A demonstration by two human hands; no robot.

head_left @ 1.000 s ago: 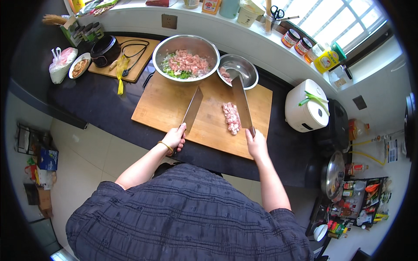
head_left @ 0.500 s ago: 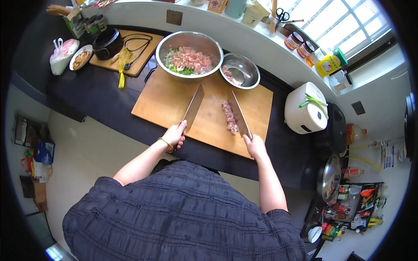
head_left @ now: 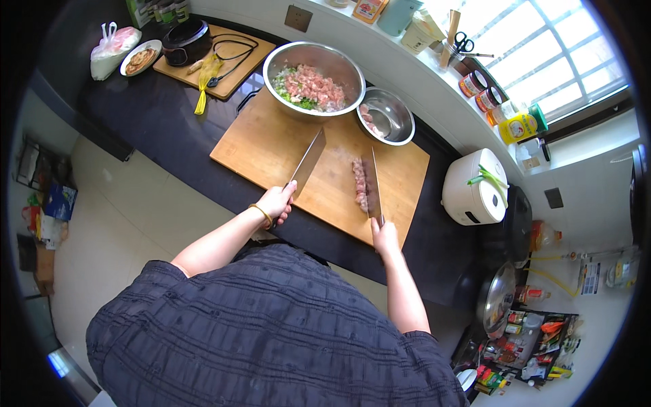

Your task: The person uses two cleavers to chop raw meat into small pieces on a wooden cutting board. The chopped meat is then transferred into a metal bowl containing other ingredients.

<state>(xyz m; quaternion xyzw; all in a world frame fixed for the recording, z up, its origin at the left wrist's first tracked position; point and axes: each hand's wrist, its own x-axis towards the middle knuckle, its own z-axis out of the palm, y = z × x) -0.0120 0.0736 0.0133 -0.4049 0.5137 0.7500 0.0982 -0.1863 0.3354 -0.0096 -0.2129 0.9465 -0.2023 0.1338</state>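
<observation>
My left hand is closed round the handle of a cleaver, whose broad blade points away from me over the left half of the wooden chopping board. A second cleaver is gripped in my right hand. Its blade lies close along the right side of a narrow strip of chopped pink meat on the board; whether it touches the meat I cannot tell. Both handles are mostly hidden by my fingers.
Behind the board stand a large steel bowl of minced meat and chopped greens and a smaller steel bowl with some meat. A white rice cooker bearing green onions is at right. A smaller board holds a black pot and cable.
The whole view has shifted and turned slightly. My right hand's cleaver has swung nearer to upright in the picture, alongside the meat strip. Both hands keep their grips.
</observation>
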